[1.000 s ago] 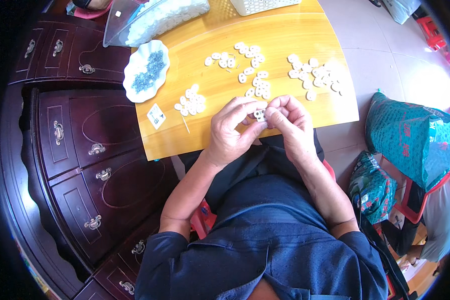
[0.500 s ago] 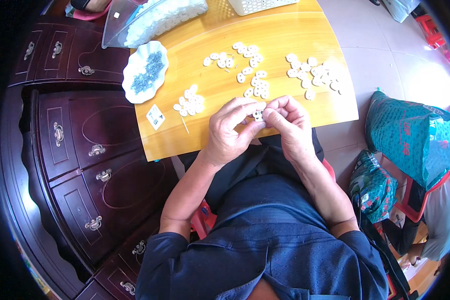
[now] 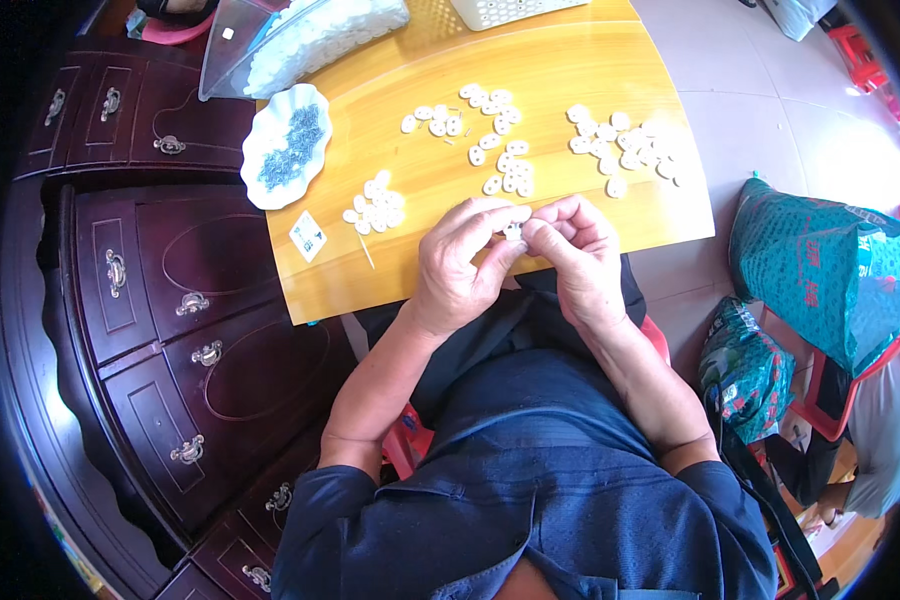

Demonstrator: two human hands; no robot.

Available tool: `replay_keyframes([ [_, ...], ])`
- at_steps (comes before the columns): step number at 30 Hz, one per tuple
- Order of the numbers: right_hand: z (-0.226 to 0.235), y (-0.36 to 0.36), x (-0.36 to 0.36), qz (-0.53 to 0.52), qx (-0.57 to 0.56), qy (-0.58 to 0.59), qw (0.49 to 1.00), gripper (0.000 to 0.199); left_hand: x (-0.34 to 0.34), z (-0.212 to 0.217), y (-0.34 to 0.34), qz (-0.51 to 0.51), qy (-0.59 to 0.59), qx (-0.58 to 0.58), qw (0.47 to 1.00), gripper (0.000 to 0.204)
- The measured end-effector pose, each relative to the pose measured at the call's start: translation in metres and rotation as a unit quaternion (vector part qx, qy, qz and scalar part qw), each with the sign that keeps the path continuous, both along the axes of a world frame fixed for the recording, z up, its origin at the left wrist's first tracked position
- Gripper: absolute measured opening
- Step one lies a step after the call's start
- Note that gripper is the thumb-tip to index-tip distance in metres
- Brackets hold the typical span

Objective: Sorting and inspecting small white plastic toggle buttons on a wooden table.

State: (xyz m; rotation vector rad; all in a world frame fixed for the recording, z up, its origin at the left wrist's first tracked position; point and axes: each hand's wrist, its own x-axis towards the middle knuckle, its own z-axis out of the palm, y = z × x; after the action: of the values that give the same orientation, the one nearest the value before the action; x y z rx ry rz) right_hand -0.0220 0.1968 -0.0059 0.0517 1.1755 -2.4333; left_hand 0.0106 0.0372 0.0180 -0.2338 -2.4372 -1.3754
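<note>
Your left hand (image 3: 458, 255) has its thumb and forefinger closed on a small white piece (image 3: 513, 231), which lies at the fingertips, toward two o'clock from the middle of that hand. Your right hand (image 3: 582, 258) pinches the same piece from the other side; from its middle, the piece sits toward ten o'clock. The fingertips partly cover it, so its full shape cannot be told. You hold it near the front edge of the yellow wooden table (image 3: 570, 60). Taking the piece as the clock's centre, a group of white holed discs (image 3: 511, 184) lies at twelve, a scattered pile of discs (image 3: 630, 160) at two, and a white scalloped dish (image 3: 260, 128) of metal bits near ten.
</note>
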Motion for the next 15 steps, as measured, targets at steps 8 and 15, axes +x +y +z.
replay_keyframes([
  [8,0.0012,-0.0010,0.0013,-0.004,0.003,0.001,1.000,0.010,-0.0008,-0.0031,-0.0012,0.003,0.034,-0.017,0.999,0.023],
  [15,0.0017,0.0002,0.0005,-0.015,0.010,0.008,1.000,0.009,-0.0025,-0.0011,0.0015,0.003,0.024,0.009,1.000,0.023],
])
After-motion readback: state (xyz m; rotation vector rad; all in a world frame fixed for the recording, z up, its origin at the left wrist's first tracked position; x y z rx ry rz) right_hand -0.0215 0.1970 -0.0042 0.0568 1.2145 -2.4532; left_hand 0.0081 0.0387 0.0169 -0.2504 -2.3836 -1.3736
